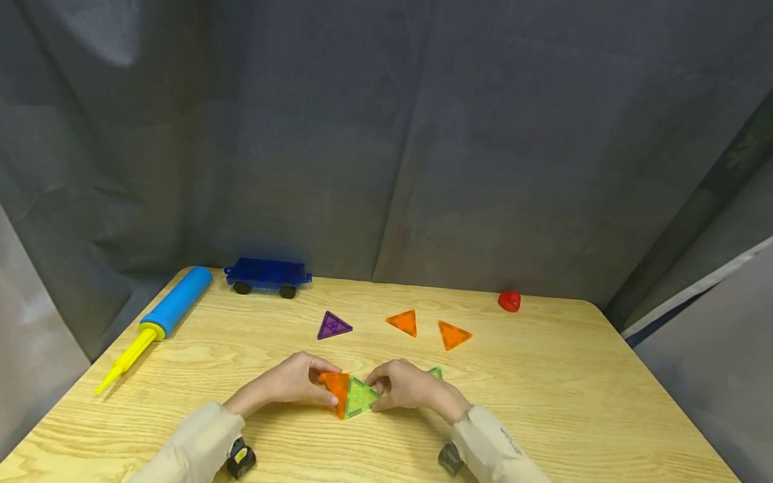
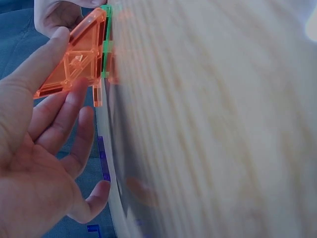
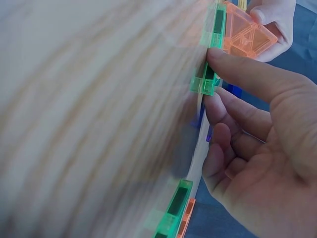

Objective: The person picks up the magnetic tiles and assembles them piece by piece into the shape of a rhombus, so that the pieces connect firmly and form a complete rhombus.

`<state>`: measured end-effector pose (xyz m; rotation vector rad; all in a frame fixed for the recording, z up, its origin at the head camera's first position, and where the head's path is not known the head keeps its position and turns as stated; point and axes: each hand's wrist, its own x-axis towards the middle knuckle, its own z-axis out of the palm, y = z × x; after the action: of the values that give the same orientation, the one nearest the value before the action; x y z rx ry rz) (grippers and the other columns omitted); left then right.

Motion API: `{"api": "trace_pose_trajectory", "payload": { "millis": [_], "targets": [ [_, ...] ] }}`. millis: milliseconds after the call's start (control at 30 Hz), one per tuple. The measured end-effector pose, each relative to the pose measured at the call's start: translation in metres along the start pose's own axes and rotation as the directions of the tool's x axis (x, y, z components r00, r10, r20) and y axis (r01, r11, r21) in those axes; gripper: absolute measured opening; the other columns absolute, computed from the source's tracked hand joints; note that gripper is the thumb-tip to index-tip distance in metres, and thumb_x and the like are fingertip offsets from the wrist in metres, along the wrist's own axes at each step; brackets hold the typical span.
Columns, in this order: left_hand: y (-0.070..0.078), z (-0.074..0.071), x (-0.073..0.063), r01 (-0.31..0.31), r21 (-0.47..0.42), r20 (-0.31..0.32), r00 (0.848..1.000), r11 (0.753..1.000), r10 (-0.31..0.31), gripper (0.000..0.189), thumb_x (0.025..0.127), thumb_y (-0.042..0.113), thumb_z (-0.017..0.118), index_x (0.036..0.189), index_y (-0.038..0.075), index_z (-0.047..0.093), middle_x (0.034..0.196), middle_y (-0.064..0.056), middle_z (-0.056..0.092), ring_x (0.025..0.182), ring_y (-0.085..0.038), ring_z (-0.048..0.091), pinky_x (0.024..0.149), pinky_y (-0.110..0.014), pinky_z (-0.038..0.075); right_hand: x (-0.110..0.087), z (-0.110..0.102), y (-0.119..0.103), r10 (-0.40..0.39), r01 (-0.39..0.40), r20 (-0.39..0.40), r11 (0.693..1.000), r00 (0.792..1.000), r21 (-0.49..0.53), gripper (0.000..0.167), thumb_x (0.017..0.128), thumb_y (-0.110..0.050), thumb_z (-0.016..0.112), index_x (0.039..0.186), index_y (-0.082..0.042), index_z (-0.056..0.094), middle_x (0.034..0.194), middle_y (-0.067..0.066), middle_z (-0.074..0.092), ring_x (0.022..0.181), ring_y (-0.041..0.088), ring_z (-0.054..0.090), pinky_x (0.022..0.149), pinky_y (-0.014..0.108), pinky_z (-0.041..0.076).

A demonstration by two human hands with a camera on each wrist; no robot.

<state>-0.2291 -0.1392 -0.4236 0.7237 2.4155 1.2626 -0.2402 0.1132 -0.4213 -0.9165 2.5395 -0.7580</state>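
Observation:
My left hand (image 1: 296, 382) pinches an orange triangular magnetic tile (image 1: 336, 389) between thumb and fingers. In the left wrist view, this orange tile (image 2: 79, 57) is tilted up from the tabletop. One of its edges meets a light green triangular magnetic tile (image 1: 360, 397) lying on the table. My right hand (image 1: 410, 384) pinches the far corner of that green tile, thumb on one side and fingers on the other. Another green tile (image 1: 436, 371) lies partly hidden behind my right hand; it also shows low in the right wrist view.
Beyond the hands lie a purple triangular tile (image 1: 333, 325) and two orange ones, a left one (image 1: 404, 322) and a right one (image 1: 453, 334). A blue wheeled toy cart (image 1: 268, 275) and a small red object (image 1: 509, 301) stand at the back. A blue-and-yellow hand pump (image 1: 175, 305) lies left.

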Motion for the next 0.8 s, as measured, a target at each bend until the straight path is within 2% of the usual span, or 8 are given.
{"api": "trace_pose_trajectory", "payload": {
  "millis": [233,333,433,600,800],
  "targets": [
    [-0.002,0.000,0.000,-0.009,0.022,0.000,1.000,1.000,0.009,0.051,0.076,0.025,0.081,0.119,0.002,0.066,0.117,-0.013,0.065,0.099,-0.022,0.061,0.089,-0.046,0.049,0.000,-0.002,0.000,-0.013,0.013,-0.003,1.000,1.000,-0.012,0.040,0.078,-0.021,0.079,0.113,-0.004,0.068,0.080,-0.008,0.057,0.069,0.004,0.045,0.064,0.019,0.040],
    [-0.002,0.000,0.000,-0.013,0.026,0.002,1.000,1.000,0.013,0.051,0.076,0.025,0.081,0.119,0.002,0.066,0.117,-0.014,0.065,0.100,-0.023,0.062,0.090,-0.047,0.049,0.001,-0.005,0.002,-0.028,0.027,-0.030,0.999,0.999,-0.023,0.042,0.081,-0.026,0.076,0.116,-0.005,0.066,0.092,-0.005,0.062,0.082,0.008,0.052,0.074,0.023,0.045],
    [-0.001,-0.001,0.000,-0.013,0.027,-0.001,1.000,1.000,0.013,0.051,0.076,0.026,0.081,0.119,0.002,0.066,0.118,-0.014,0.065,0.102,-0.025,0.061,0.090,-0.048,0.048,0.005,-0.009,0.005,-0.044,0.042,-0.073,0.998,0.996,-0.037,0.045,0.086,-0.030,0.071,0.123,-0.005,0.061,0.111,0.003,0.063,0.099,0.017,0.057,0.087,0.031,0.048],
    [-0.002,-0.001,0.001,-0.019,0.025,0.001,1.000,1.000,0.019,0.051,0.076,0.025,0.081,0.119,0.001,0.066,0.117,-0.013,0.065,0.103,-0.025,0.061,0.091,-0.048,0.048,0.015,-0.014,0.010,-0.034,0.033,-0.088,0.999,0.996,-0.014,0.053,0.094,-0.030,0.061,0.139,-0.007,0.046,0.138,0.013,0.049,0.124,0.031,0.047,0.102,0.047,0.040],
    [-0.004,-0.001,0.001,-0.019,0.021,0.003,1.000,1.000,0.019,0.050,0.076,0.025,0.081,0.119,0.002,0.066,0.117,-0.013,0.066,0.105,-0.027,0.060,0.093,-0.049,0.046,0.033,-0.017,0.017,0.008,-0.007,-0.073,1.000,0.997,0.004,0.056,0.097,-0.026,0.056,0.146,-0.009,0.036,0.148,0.014,0.038,0.135,0.033,0.036,0.109,0.050,0.031]
  ]
}}
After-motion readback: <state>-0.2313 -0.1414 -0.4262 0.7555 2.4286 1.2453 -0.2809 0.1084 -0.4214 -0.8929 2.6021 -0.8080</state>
